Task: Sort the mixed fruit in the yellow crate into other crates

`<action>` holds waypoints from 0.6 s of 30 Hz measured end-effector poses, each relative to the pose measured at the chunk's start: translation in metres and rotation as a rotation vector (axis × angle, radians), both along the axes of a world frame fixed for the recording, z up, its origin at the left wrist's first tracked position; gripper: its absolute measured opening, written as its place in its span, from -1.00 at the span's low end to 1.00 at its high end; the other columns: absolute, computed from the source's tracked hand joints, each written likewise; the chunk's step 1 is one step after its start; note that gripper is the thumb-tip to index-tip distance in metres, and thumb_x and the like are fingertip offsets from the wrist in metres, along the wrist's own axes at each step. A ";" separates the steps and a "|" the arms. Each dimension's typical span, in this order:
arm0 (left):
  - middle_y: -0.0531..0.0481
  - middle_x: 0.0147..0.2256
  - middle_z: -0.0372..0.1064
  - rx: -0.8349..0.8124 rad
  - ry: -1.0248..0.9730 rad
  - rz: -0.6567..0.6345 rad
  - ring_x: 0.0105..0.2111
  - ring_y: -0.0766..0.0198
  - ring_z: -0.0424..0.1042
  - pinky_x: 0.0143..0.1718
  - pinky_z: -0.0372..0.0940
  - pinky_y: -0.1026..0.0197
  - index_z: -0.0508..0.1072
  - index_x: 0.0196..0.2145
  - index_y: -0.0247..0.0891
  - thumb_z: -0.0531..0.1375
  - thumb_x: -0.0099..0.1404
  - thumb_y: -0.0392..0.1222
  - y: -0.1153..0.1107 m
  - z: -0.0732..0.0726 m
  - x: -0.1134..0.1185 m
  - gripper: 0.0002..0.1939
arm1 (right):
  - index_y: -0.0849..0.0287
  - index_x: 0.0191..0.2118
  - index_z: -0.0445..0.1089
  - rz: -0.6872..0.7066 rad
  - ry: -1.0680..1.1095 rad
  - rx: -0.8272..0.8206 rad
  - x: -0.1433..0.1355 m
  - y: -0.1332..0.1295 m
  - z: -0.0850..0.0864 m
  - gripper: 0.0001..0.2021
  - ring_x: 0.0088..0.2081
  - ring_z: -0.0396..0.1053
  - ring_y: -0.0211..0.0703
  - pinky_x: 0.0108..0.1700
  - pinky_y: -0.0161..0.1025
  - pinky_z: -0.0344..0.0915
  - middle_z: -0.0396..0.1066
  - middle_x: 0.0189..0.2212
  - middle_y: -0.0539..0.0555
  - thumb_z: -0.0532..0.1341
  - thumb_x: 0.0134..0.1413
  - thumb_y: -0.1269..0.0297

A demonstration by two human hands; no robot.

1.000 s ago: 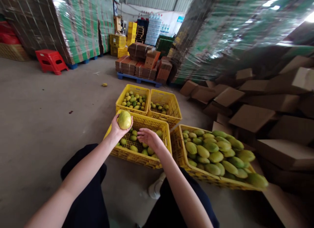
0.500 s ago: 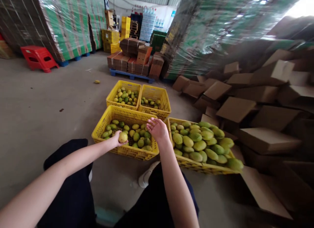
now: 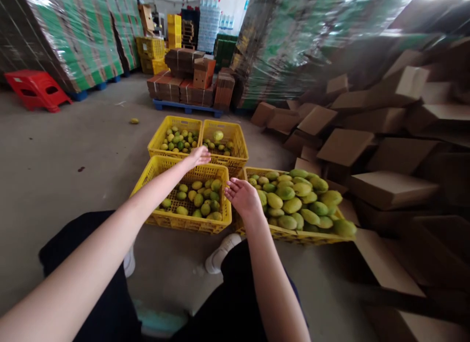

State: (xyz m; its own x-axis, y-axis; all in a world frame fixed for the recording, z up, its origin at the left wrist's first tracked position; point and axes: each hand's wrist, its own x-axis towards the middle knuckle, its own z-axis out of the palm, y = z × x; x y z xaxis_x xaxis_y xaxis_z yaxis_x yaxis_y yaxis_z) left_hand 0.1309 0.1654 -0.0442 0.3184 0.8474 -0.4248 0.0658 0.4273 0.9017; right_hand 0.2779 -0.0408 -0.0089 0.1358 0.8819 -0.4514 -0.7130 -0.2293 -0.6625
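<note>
My left hand (image 3: 199,156) is stretched out over the far rim of the near yellow crate (image 3: 183,225), fingers extended and holding nothing. Beyond its fingertips a yellow-green mango (image 3: 218,135) appears in the air over the back right crate (image 3: 235,136), which holds several mangoes. At the near crate's right edge, my right hand (image 3: 242,195) hangs with fingers apart and empty. Mangoes (image 3: 199,200) lie inside the near crate. To the right, a crate (image 3: 293,235) is heaped with larger mangoes (image 3: 293,205). The back left crate (image 3: 156,142) contains smaller ones.
Cardboard boxes (image 3: 345,147) pile up on the right. Flattened cartons (image 3: 167,87) sit on a blue pallet (image 3: 188,108) behind the crates. A red stool (image 3: 36,89) stands at the far left, and a single mango (image 3: 134,121) lies on the floor.
My left hand has moved forward and right and let go of the mango it held. That mango is now over the back right crate. My right hand remains beside the near crate.
</note>
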 end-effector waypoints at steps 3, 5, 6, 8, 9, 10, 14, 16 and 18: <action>-0.21 -0.16 0.59 -0.148 0.279 -0.154 -0.11 0.02 0.59 -0.14 0.47 0.10 0.47 -0.25 -0.23 0.25 0.23 0.01 -0.041 -0.060 -0.052 -0.74 | 0.17 -0.41 0.43 0.010 0.022 0.010 0.007 -0.006 -0.002 -0.92 -0.55 0.48 -0.19 -0.45 -0.33 0.42 0.54 -0.56 0.06 0.19 -0.04 0.43; -0.22 -0.26 0.61 -0.222 0.458 -0.206 -0.13 -0.07 0.61 -0.17 0.46 0.05 0.44 -0.35 -0.22 0.27 0.18 0.09 -0.064 -0.095 -0.091 -0.69 | 0.18 -0.40 0.42 -0.011 0.043 0.026 0.011 -0.009 -0.001 -0.93 -0.54 0.48 -0.19 -0.45 -0.32 0.43 0.54 -0.56 0.07 0.21 -0.08 0.43; -0.20 -0.28 0.61 -0.237 0.526 -0.223 -0.12 -0.07 0.60 -0.19 0.44 0.08 0.43 -0.37 -0.21 0.26 0.18 0.13 -0.072 -0.110 -0.108 -0.67 | 0.17 -0.40 0.42 -0.033 0.053 0.035 0.012 -0.010 -0.001 -0.92 -0.54 0.48 -0.19 -0.45 -0.33 0.43 0.53 -0.56 0.06 0.21 -0.09 0.43; -0.15 -0.30 0.61 -0.244 0.615 -0.262 -0.10 -0.02 0.60 -0.20 0.42 0.15 0.42 -0.37 -0.20 0.22 0.21 0.18 -0.081 -0.133 -0.133 -0.64 | 0.16 -0.40 0.40 -0.086 0.073 0.037 0.014 -0.011 0.002 -0.92 -0.55 0.45 -0.21 -0.47 -0.34 0.41 0.50 -0.58 0.04 0.22 -0.12 0.44; -0.13 -0.31 0.61 -0.240 0.648 -0.279 -0.10 0.01 0.59 -0.22 0.42 0.18 0.42 -0.36 -0.19 0.19 0.24 0.19 -0.083 -0.141 -0.140 -0.63 | 0.16 -0.41 0.39 -0.109 0.084 0.029 0.014 -0.010 0.003 -0.92 -0.56 0.44 -0.22 -0.48 -0.35 0.40 0.49 -0.59 0.02 0.21 -0.12 0.44; -0.12 -0.33 0.61 -0.233 0.678 -0.295 -0.11 0.02 0.59 -0.23 0.41 0.19 0.42 -0.35 -0.19 0.16 0.26 0.19 -0.082 -0.148 -0.142 -0.63 | 0.15 -0.42 0.38 -0.125 0.095 0.016 0.014 -0.010 0.005 -0.92 -0.57 0.42 -0.23 -0.49 -0.35 0.39 0.47 -0.60 0.01 0.20 -0.13 0.44; -0.06 -0.39 0.56 -0.165 0.788 -0.353 -0.20 0.02 0.56 -0.29 0.37 0.16 0.42 -0.32 -0.19 0.16 0.30 0.16 -0.070 -0.173 -0.116 -0.66 | 0.16 -0.43 0.37 -0.152 0.128 -0.023 0.012 -0.005 0.008 -0.92 -0.56 0.40 -0.26 -0.47 -0.36 0.39 0.44 -0.61 0.00 0.19 -0.14 0.45; -0.04 -0.40 0.53 -0.105 0.836 -0.389 -0.22 0.02 0.53 -0.30 0.36 0.13 0.44 -0.30 -0.19 0.18 0.30 0.13 -0.062 -0.184 -0.092 -0.68 | 0.16 -0.42 0.39 -0.163 0.135 -0.014 0.012 -0.004 0.007 -0.92 -0.54 0.39 -0.26 -0.45 -0.36 0.39 0.45 -0.59 0.01 0.22 -0.14 0.45; -0.05 -0.39 0.52 -0.026 0.875 -0.438 -0.21 0.01 0.52 -0.27 0.36 0.12 0.47 -0.28 -0.19 0.21 0.29 0.10 -0.052 -0.196 -0.067 -0.71 | 0.16 -0.42 0.40 -0.166 0.138 -0.009 0.012 -0.004 0.005 -0.93 -0.52 0.39 -0.26 -0.43 -0.34 0.40 0.46 -0.58 0.01 0.23 -0.13 0.44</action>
State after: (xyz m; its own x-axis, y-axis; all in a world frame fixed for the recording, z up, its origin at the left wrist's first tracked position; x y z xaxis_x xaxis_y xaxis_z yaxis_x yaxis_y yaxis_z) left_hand 0.0639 0.1131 -0.2398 0.1660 0.7165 -0.6775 0.8648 0.2244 0.4492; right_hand 0.2901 -0.0443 -0.0038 0.2152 0.8485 -0.4834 -0.8255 -0.1064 -0.5542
